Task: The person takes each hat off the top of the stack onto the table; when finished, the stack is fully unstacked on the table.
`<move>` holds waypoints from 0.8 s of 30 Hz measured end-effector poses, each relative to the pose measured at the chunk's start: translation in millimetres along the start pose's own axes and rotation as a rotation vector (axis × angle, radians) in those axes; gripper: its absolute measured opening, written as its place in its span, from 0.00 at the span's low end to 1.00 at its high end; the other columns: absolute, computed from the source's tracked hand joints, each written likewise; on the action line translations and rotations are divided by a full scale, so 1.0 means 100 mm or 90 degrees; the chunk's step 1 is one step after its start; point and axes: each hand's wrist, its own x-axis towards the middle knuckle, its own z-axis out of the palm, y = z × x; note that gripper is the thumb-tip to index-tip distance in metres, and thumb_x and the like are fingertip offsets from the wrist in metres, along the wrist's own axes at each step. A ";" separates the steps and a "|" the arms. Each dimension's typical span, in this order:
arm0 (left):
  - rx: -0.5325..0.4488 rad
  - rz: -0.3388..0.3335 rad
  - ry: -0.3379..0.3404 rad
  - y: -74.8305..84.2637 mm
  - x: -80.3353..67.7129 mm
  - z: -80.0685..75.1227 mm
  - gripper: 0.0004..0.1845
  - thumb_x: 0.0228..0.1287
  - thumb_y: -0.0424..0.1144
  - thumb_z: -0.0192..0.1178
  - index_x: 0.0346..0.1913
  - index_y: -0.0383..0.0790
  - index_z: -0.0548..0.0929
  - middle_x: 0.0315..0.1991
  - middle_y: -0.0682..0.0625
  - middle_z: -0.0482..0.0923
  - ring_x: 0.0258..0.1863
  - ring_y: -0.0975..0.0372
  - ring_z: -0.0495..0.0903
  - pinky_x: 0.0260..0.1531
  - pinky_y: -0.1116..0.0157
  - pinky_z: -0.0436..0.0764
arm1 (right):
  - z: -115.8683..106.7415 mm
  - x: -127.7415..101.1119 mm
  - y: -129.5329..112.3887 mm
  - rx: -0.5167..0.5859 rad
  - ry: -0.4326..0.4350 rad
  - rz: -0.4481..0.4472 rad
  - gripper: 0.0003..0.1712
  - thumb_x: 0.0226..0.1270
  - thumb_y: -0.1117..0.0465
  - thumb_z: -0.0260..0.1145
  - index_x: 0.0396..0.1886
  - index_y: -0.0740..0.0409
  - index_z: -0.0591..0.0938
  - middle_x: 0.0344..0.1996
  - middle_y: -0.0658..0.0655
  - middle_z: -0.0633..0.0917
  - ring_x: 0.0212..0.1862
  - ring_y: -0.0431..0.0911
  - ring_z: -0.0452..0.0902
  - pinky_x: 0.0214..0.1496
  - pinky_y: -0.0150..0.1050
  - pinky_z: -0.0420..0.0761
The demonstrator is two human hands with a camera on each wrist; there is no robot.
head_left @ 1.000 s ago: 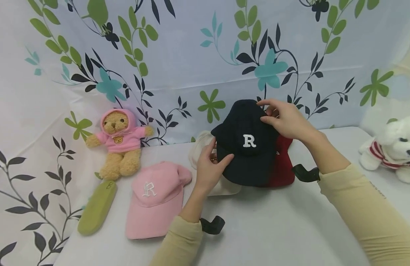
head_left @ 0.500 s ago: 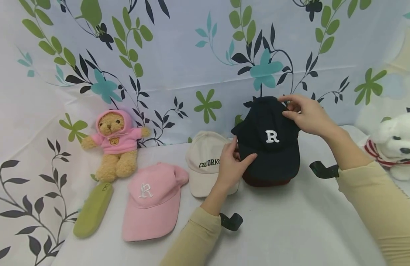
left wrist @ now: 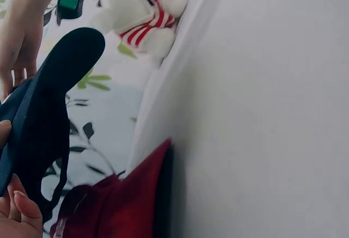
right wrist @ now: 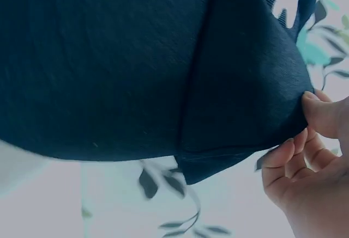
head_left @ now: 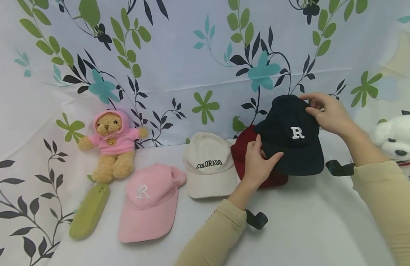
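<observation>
A navy baseball cap (head_left: 292,140) with a white letter R is held upright, off the white surface, between my two hands. My left hand (head_left: 256,160) pinches its edge near the brim on the left, thumb in front. On the crown's upper right, my right hand (head_left: 331,112) pinches the fabric; the right wrist view shows that thumb (right wrist: 322,113) and fingers at the cap's edge. In the left wrist view the brim (left wrist: 71,58) points upward and the strap hangs open beneath. A dark red cap (head_left: 241,147) sits behind my left hand, partly hidden by it and the navy cap.
Left of the red cap stand a cream COLORADO cap (head_left: 209,168) and a pink cap (head_left: 150,205). Farther left are a teddy bear in a pink hoodie (head_left: 113,144) and a green case (head_left: 89,211). A white plush dog (head_left: 399,136) sits at the right edge. A patterned curtain (head_left: 171,55) hangs behind.
Both hands have carried the navy cap rightward, past the cream cap and across the red one. The cream cap's lettering is now fully uncovered, and part of the red cap shows on the left.
</observation>
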 end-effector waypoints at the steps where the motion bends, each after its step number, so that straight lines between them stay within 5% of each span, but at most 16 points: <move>1: 0.002 0.001 -0.003 0.01 0.01 0.06 0.45 0.60 0.41 0.74 0.76 0.31 0.62 0.50 0.47 0.71 0.32 0.72 0.67 0.33 0.77 0.73 | -0.02 -0.01 0.05 0.001 0.007 0.006 0.22 0.78 0.67 0.55 0.69 0.60 0.73 0.46 0.67 0.74 0.48 0.62 0.70 0.43 0.56 0.69; 11: -0.013 -0.028 -0.035 0.11 0.08 0.53 0.47 0.61 0.38 0.73 0.77 0.32 0.58 0.55 0.50 0.67 0.30 0.74 0.65 0.32 0.81 0.72 | -0.14 -0.05 0.47 -0.001 0.056 0.068 0.22 0.80 0.62 0.53 0.70 0.60 0.73 0.48 0.67 0.71 0.52 0.64 0.68 0.37 0.41 0.67; 20: -0.020 -0.139 -0.020 0.08 0.06 0.84 0.45 0.60 0.41 0.74 0.76 0.33 0.63 0.51 0.54 0.68 0.27 0.73 0.66 0.30 0.78 0.72 | -0.08 -0.07 0.73 -0.025 0.061 0.106 0.21 0.79 0.66 0.51 0.67 0.66 0.74 0.45 0.69 0.71 0.44 0.62 0.66 0.37 0.49 0.68; 24: 0.022 -0.191 -0.029 0.06 0.04 0.93 0.44 0.59 0.42 0.75 0.75 0.33 0.65 0.54 0.51 0.69 0.40 0.70 0.71 0.44 0.75 0.75 | 0.00 -0.09 0.84 -0.043 0.047 0.123 0.20 0.77 0.68 0.52 0.65 0.67 0.75 0.43 0.70 0.74 0.39 0.61 0.68 0.32 0.46 0.70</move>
